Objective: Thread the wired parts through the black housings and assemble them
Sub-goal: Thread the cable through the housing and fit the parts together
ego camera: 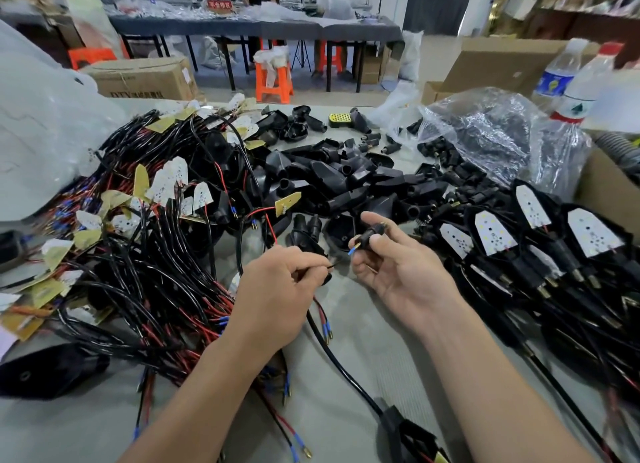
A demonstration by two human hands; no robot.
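Left hand [277,289]: I see it low in the centre of the frame, fingers curled, thumb and forefinger pinching a thin wire [328,266] whose tip points right.
Right hand [391,265]: just right of centre, palm turned up, fingers half curled, with the thumb and fingertips gripping a small black housing [369,235].
Blue wire tip [351,252]: pokes out at the housing's lower left, near the left hand's wire. I cannot tell if they touch.
Red wire [270,225]: rises from the left hand to a yellow board [287,203] above it.
Wired parts [156,227]: a tangled heap across the left half of the grey table [363,351].
Loose housings [346,178]: piled in the centre, above my hands.
Assembled units [519,240]: at the right, white boards seated in black shells.
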